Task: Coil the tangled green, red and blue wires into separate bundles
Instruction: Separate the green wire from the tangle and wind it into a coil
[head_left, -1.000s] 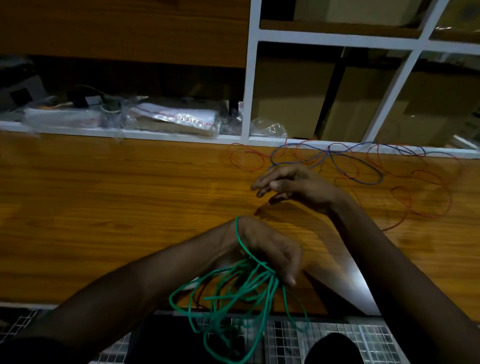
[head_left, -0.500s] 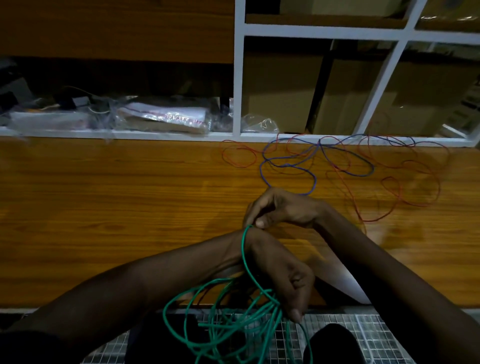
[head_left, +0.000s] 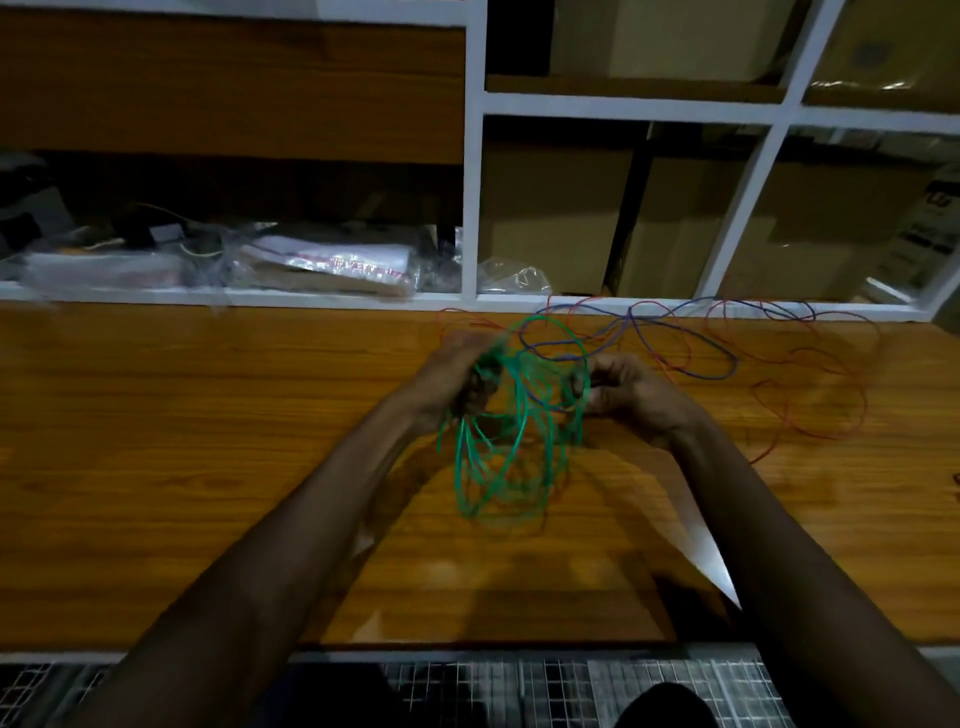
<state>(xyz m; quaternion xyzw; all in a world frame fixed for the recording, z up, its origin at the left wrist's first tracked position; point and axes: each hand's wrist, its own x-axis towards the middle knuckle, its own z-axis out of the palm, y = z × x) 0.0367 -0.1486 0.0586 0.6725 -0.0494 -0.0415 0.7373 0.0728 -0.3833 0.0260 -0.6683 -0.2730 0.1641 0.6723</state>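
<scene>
The left hand (head_left: 457, 376) and the right hand (head_left: 631, 392) are side by side over the middle of the tabletop (head_left: 156, 441). A coil of wire (head_left: 496, 467) hangs between them and toward the person. Behind them and off to the right, loose wires (head_left: 631, 319) sprawl along the tabletop's back edge. Behind that edge stands a shelf unit (head_left: 475, 208), with plastic bags (head_left: 332, 265) in its left compartment and cardboard boxes (head_left: 550, 218) in the right ones.

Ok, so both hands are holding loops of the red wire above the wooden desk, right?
Not quite. The head view shows the left hand and right hand holding loops of the green wire above the wooden desk. The red wire lies loose on it.
</scene>
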